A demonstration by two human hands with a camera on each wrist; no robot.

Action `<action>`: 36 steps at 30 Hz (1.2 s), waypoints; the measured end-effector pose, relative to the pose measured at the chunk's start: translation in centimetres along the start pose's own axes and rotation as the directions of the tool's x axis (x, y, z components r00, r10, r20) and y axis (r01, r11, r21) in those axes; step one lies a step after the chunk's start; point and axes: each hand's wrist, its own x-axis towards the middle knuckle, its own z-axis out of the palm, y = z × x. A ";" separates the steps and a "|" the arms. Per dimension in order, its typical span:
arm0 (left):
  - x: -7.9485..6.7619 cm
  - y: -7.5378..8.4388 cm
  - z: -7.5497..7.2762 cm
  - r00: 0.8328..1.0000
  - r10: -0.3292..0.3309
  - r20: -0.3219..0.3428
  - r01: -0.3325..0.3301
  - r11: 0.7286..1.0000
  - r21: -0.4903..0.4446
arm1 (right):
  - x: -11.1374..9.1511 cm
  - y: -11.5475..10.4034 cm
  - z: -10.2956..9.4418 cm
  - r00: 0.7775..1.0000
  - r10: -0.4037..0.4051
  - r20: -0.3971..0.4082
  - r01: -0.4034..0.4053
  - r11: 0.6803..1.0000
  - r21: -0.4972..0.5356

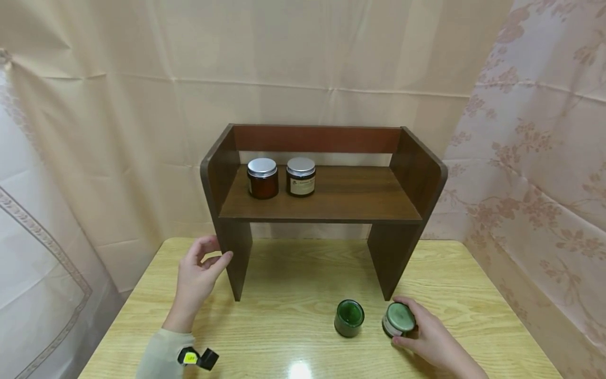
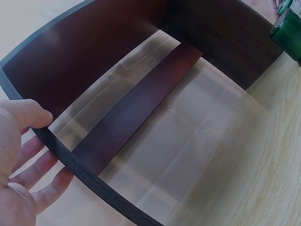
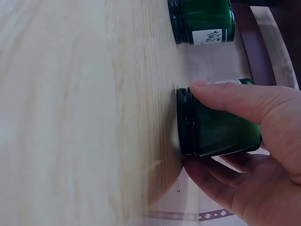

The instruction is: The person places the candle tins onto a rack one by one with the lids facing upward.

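Note:
My left hand [image 1: 196, 276] holds the left side panel of a dark brown wooden shelf [image 1: 322, 192]. In the left wrist view the thumb lies on one face of that panel's edge and the fingers on the other. My right hand [image 1: 428, 337] grips a green glass jar [image 1: 400, 317] on the table, thumb and fingers on opposite sides. The right wrist view shows this jar's dark lid end against the tabletop. To its left stands a second green glass jar [image 1: 349, 318], also lid end down, with a white label visible in the right wrist view.
On the shelf board, toward the left, stand an amber jar [image 1: 263, 184] with a silver lid and a dark labelled jar [image 1: 301, 181] with a silver lid. Everything stands on a light wood table [image 1: 293, 273]. Beige and floral curtains [image 1: 331, 63] hang behind and beside it.

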 end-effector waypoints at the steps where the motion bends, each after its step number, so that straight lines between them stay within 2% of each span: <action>1: 0.0 0.0 0.0 1.000 0.000 -0.002 0.000 1.000 -0.002 | 0.0 0.0 0.0 1.000 0.005 0.004 -0.005 1.000 0.001; 8: 0.0 0.2 0.4 0.999 -0.001 -0.032 0.001 1.000 -0.017 | 0.2 -0.2 -0.1 0.997 0.042 0.058 -0.043 0.999 0.018; 18: 0.1 0.1 0.5 0.998 0.020 -0.055 -0.021 1.000 -0.016 | 0.5 -0.3 -0.2 0.993 0.076 0.091 -0.079 0.996 0.033; 31: -0.1 0.3 0.7 0.997 0.023 -0.068 -0.024 0.999 -0.025 | 0.2 -0.5 0.2 0.992 0.108 0.069 -0.113 0.991 0.068; 36: -0.1 0.0 0.7 0.998 0.016 -0.064 -0.018 0.999 -0.031 | 0.1 -0.6 0.1 0.985 0.153 0.075 -0.160 0.982 0.097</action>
